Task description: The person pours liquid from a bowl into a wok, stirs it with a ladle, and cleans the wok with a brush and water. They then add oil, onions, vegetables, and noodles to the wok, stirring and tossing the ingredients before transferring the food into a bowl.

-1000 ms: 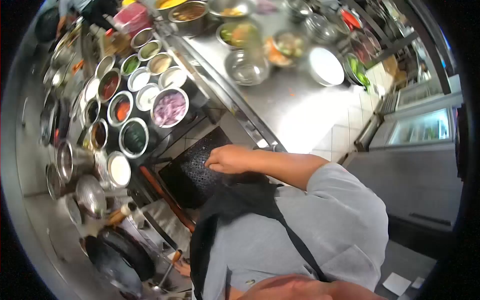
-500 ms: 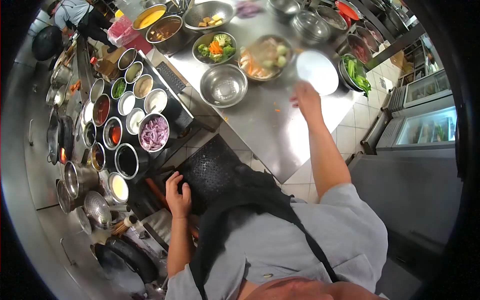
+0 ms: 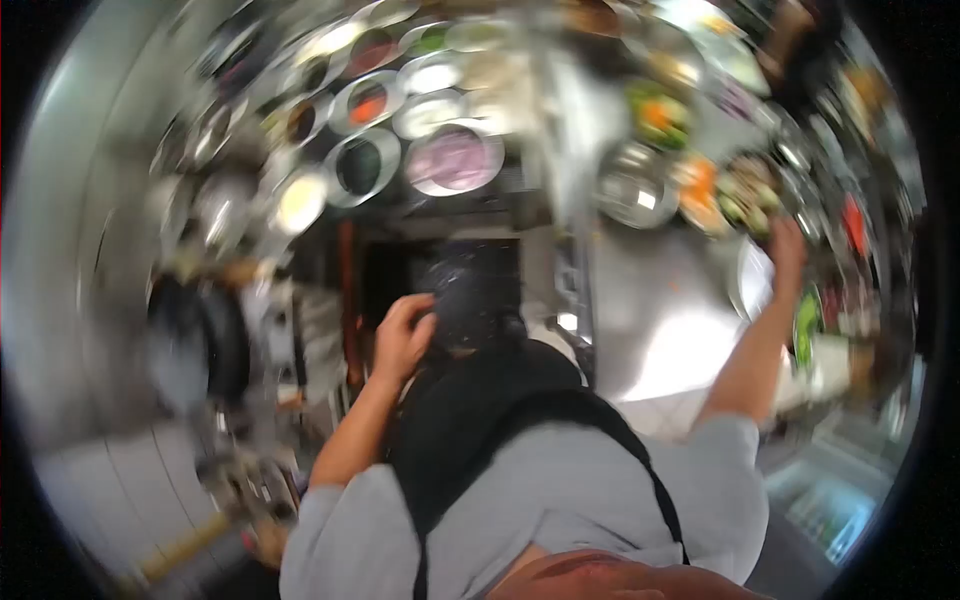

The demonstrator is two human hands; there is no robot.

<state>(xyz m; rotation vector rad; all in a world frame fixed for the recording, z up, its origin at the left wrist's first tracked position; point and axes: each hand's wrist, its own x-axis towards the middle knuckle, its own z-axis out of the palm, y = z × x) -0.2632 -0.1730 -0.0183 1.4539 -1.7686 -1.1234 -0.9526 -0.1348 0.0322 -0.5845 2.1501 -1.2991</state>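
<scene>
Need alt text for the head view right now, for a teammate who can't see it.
Motion-blurred kitchen view: the person's right hand reaches to a white plate on the steel counter, while the left hand is raised by the black apron. Ahead sit round tubs of ingredients.

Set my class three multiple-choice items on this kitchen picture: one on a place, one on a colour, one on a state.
1. The right hand is nearest: A the white plate; B the wok; C the floor.
2. The apron is: A white; B black; C red.
3. The right arm is: A folded; B hanging down; C stretched out.
Answers: 1 A, hand at the plate on the steel counter; 2 B, dark against the grey shirt; 3 C, it reaches away from the body.
</scene>
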